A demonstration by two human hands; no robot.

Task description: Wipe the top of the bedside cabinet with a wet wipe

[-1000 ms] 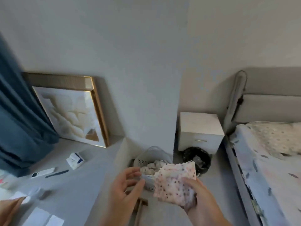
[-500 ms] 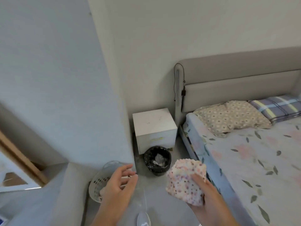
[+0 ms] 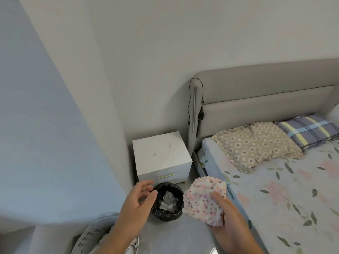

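White bedside cabinet (image 3: 161, 153) looms nearer; right hand (image 3: 227, 213) keeps its grip on the cloth (image 3: 201, 198).

Bedside corner: layout.
Cabinet (image 3: 161, 154) stands between wall and bed (image 3: 275, 180); bin (image 3: 167, 201) before it; basket (image 3: 91, 237) left of bin; 2 pillows (image 3: 256, 145) at bedhead.

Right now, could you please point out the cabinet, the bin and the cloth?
cabinet (image 3: 159, 153): head view, bare middle of its white top.
bin (image 3: 161, 214): head view, black liner at its near rim.
cloth (image 3: 200, 200): head view, centre of the dotted fabric.

No readable text, label or number anywhere — nothing legible.
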